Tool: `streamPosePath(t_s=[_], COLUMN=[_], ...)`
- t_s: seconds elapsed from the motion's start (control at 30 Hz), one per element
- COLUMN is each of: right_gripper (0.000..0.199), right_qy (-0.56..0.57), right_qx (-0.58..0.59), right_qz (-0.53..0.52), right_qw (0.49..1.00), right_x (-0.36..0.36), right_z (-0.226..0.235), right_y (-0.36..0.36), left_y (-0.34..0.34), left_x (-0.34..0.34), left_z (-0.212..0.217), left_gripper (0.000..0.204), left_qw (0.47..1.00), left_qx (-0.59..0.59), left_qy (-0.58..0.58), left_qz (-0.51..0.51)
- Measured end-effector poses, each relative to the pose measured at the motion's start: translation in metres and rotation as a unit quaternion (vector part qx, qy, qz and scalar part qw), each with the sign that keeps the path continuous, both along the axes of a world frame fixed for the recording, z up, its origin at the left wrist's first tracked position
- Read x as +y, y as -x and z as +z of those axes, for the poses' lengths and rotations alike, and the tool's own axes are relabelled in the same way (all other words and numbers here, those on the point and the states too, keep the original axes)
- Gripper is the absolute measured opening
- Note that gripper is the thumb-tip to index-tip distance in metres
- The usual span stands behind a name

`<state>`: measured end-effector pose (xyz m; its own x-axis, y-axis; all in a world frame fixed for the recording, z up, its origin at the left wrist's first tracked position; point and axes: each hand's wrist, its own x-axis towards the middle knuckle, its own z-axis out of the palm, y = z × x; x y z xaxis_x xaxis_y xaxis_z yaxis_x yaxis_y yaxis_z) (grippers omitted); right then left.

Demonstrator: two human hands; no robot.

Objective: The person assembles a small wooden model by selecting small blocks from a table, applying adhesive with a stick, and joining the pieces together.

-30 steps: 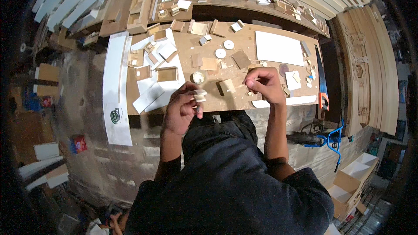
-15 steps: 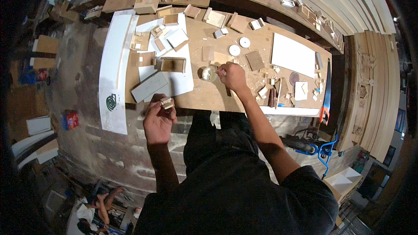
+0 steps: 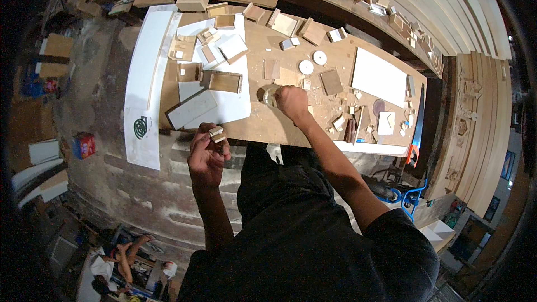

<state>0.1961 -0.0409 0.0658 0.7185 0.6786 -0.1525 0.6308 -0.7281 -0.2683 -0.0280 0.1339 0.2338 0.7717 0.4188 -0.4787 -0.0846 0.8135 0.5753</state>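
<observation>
My left hand is raised off the near edge of the wooden workbench and grips a small light wooden piece between thumb and fingers. Reaching forward over the bench, my right hand is closed around a small round container standing on the bench top. White sheets with small wooden frames and blocks lie just left of that hand.
Two white discs and a brown square plate lie behind my right hand. A white board sits to the right, a saw with a red handle at the bench's right end. A long white panel hangs off the left side.
My hands have separated: the left drew back off the bench edge with the small piece, while the right reached forward left to the round container. The view shifted left.
</observation>
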Motion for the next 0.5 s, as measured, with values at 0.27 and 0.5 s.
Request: streamPosePath(t_s=[0.27, 0.5], right_gripper=[0.018, 0.018], right_qy=[0.009, -0.176], right_qx=[0.012, 0.154], right_qz=[-0.011, -0.125], right_qw=[1.0, 0.964], right_x=[0.002, -0.021], right_z=[0.005, 0.07], right_y=[0.005, 0.007], left_y=[0.0, -0.001], left_x=[-0.001, 0.0], left_z=[-0.001, 0.0], left_gripper=[0.032, 0.029], left_qw=[1.0, 0.999], left_qx=[-0.012, -0.041], left_qy=[0.001, 0.005], left_qz=[0.014, 0.01])
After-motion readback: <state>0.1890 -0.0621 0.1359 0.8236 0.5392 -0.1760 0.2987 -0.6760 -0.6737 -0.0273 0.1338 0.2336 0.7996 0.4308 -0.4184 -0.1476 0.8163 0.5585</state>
